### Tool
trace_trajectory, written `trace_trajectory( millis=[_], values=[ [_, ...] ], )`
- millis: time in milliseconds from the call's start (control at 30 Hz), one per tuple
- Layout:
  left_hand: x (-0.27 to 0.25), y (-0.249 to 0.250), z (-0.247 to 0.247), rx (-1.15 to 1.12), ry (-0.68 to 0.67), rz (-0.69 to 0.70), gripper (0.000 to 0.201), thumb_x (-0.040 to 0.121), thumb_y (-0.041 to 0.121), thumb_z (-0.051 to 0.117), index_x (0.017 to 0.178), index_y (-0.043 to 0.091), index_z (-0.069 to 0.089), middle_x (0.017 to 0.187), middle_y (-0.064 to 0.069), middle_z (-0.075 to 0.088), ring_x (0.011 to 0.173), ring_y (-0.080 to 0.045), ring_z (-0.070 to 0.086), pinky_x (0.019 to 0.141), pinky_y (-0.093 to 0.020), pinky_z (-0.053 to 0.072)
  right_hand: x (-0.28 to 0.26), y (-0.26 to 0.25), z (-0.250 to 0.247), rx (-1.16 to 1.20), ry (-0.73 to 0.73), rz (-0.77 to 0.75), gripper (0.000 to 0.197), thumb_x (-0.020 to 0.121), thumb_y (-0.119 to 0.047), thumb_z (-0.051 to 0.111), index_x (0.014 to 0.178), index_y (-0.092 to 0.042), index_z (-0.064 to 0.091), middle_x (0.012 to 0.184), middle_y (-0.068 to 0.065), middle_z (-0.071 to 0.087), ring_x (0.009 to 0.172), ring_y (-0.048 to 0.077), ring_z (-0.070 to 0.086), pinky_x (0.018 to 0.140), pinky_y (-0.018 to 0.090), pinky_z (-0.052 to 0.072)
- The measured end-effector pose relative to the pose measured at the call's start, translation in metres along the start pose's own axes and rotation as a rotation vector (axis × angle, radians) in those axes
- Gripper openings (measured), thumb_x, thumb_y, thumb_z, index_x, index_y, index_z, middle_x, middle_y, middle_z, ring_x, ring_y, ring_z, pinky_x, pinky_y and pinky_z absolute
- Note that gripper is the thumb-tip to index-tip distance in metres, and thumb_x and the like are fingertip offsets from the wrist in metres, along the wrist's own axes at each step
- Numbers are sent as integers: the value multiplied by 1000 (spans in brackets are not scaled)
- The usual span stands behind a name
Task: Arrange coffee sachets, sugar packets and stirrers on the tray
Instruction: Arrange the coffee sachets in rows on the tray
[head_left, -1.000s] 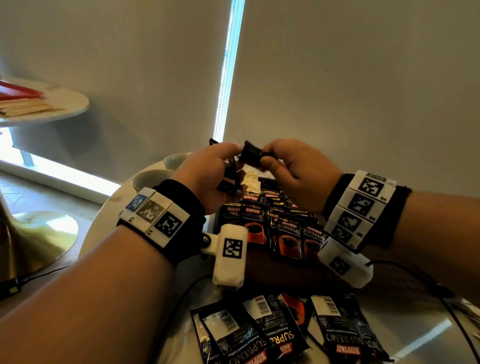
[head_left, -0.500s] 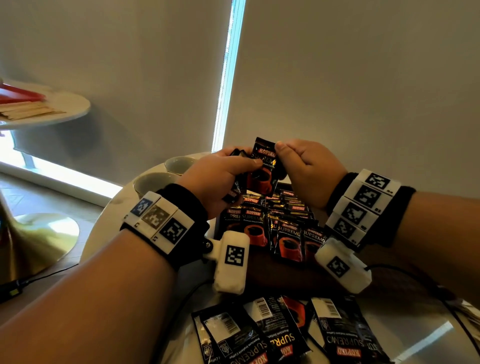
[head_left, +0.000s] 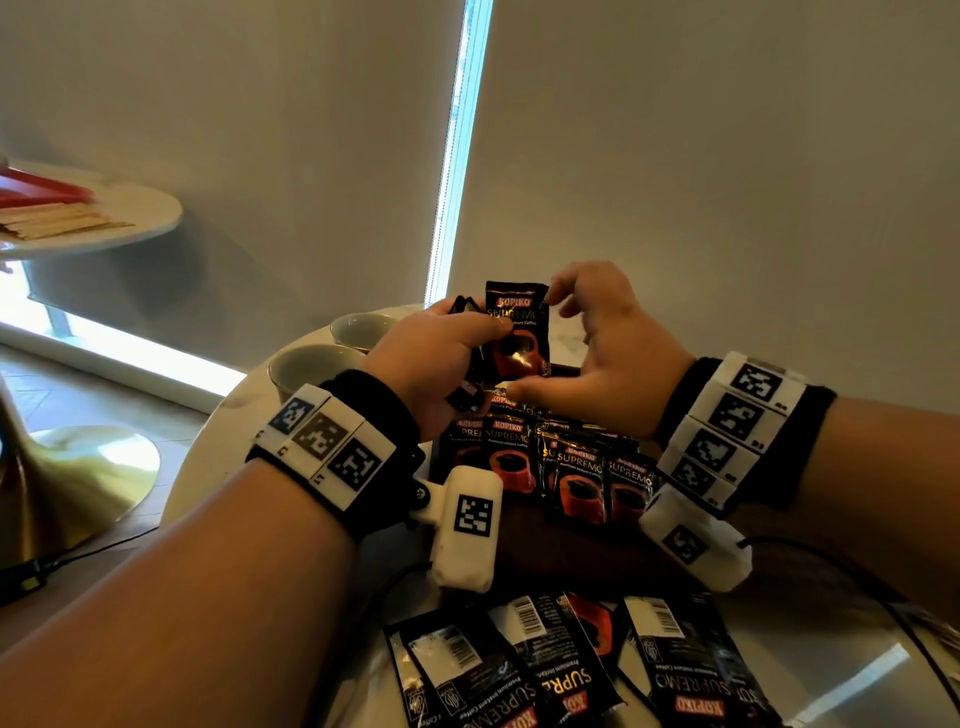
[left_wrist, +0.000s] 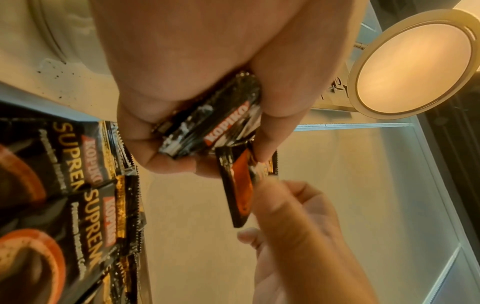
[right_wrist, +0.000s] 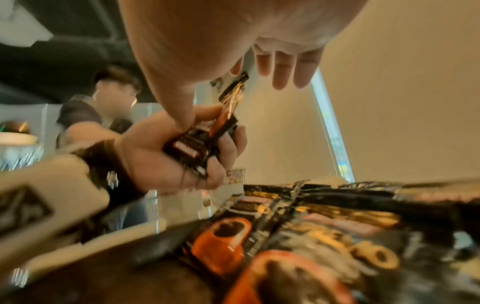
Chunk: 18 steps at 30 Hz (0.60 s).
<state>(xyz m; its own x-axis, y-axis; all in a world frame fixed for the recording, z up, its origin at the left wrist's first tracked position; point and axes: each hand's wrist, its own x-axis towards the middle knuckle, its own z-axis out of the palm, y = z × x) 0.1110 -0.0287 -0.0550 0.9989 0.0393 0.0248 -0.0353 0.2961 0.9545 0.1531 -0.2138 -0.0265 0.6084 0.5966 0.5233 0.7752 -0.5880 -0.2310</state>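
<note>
Mid-sort above the wooden tray (head_left: 524, 535): left hand (head_left: 436, 358) clutching a bundle of Kopiko sachets (left_wrist: 210, 121), right hand (head_left: 597, 353) pinching one upright sachet (head_left: 517, 332) by its top corner, next likely to be laid among the tray's rows (head_left: 571, 467).

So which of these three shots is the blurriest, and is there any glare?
Right wrist view: blurriest, the near sachets smear. Left wrist view: mostly sharp, the right hand soft, a lamp glowing bright. Head view: sharp, with blown-out window light at left.
</note>
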Motion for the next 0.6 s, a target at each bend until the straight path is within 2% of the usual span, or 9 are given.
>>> trace_trajectory(
  millis=[67,133,200,233,300,367,400,500,600],
  values=[
    [2,-2,0,-2,-18,-22,29,97,16,62,126,10,60,103,-17,74,87,-31,72,61,-38,52,-1,-1,-1,-63,-64,-31,76,58,-66,76,114,-23,48,128,-10,34,118,11,40,96,25,41],
    [4,-4,-1,-6,-34,-37,34,96,16,63,130,10,59,108,-20,72,91,-35,72,57,-38,53,-1,-4,-2,-69,-117,-2,71,57,-62,78,111,-25,50,134,-11,31,128,14,35,102,30,38],
    [5,-5,-2,-2,-36,-48,35,95,15,63,130,12,59,112,-22,70,94,-37,70,54,-37,51,0,-4,-1,-84,-130,-13,63,61,-54,79,109,-26,50,141,-5,36,132,18,36,105,34,38],
    [6,-6,-3,2,-38,-53,34,95,15,63,129,12,60,111,-21,70,94,-36,70,54,-37,51,0,-3,0,-93,-126,-31,58,64,-50,79,108,-25,50,140,-2,41,130,19,39,105,36,40],
    [8,-7,-4,12,-52,-68,33,96,14,62,129,13,60,108,-20,72,89,-34,70,60,-38,52,2,-1,1,-104,-124,-60,49,67,-47,75,104,-25,52,120,-5,51,113,17,47,96,36,47],
    [7,-7,-4,31,-67,-90,33,96,16,62,129,13,61,106,-18,73,85,-31,71,65,-38,52,3,-2,1,-110,-126,-53,44,66,-53,67,99,-28,51,99,-14,49,94,12,47,82,30,45],
    [5,-7,-4,38,-74,-100,35,96,20,62,130,12,61,105,-17,72,85,-30,69,65,-37,51,3,-2,1,-102,-121,-39,44,65,-54,65,98,-29,51,96,-16,47,90,11,46,79,27,44],
    [4,-2,-3,5,-47,-85,39,96,32,63,128,12,60,103,-11,67,84,-25,62,70,-36,48,2,-4,-3,-48,-109,29,44,69,-43,75,102,-24,53,99,-13,49,90,11,49,79,26,47],
    [-2,14,-6,-178,10,25,18,99,29,56,110,15,62,88,-2,60,65,-13,53,55,-29,43,2,-6,-8,-9,-240,153,47,71,-35,83,106,-25,54,100,-9,57,88,11,58,77,33,58]
  ],
)
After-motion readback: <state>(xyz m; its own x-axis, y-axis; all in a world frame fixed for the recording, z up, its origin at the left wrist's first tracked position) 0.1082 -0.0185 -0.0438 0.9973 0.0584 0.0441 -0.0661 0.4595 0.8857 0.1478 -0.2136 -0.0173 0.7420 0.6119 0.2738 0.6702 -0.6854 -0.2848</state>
